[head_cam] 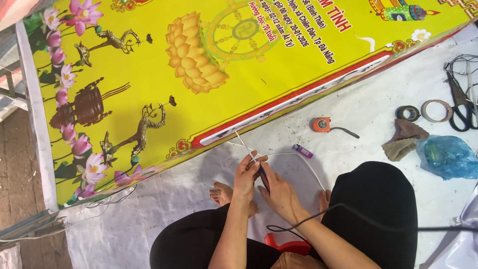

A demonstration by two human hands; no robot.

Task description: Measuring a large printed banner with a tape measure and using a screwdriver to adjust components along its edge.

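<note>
My left hand [247, 173] pinches a thin white wire [300, 157] near where it meets two strands running to the edge of a big yellow printed panel [149, 74]. My right hand [280, 193] sits just beside it, gripping a small tool with a dark blue and red handle [263, 178] that points up at the wire. The wire loops off to the right and down past my knee. I sit on a white floor sheet [358, 104] with my bare foot [222, 193] under my hands.
An orange tape measure [321, 124] and a purple lighter [302, 151] lie near the wire. To the right are two tape rolls [422, 112], black scissors [460, 107], a brown rag [404, 139] and a blue plastic bag [448, 157]. A black cable [348, 210] crosses my lap.
</note>
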